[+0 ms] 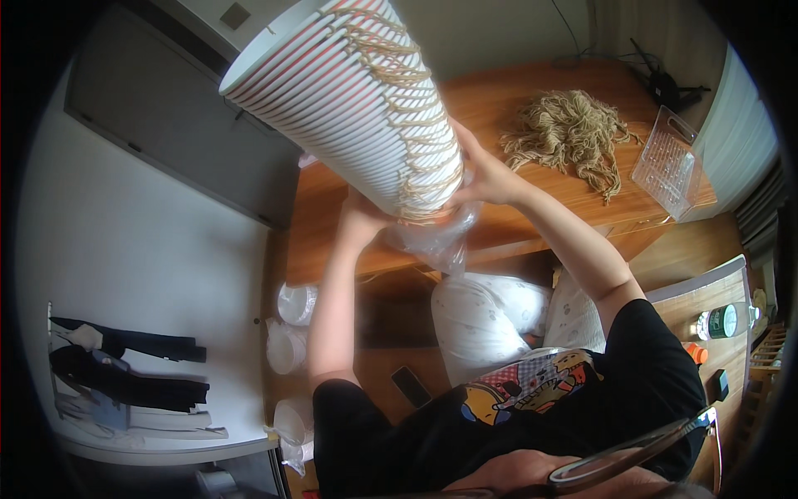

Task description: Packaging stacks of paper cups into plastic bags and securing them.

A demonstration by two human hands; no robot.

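While both hands grip it at its lower end, one tall stack of white paper cups point(349, 91) with string handles tilts above the wooden table point(499, 100). Left hand point(363, 218) and right hand point(486, 176) close around it. One string bundle point(569, 133) and one clear plastic tray point(669, 162) lie on the table.

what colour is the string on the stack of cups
Beige string, looped down the white, red-striped stack of cups; head view.

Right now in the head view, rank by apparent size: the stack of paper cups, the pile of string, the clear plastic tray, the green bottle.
1. stack of paper cups, though it is nearest the camera
2. pile of string
3. clear plastic tray
4. green bottle
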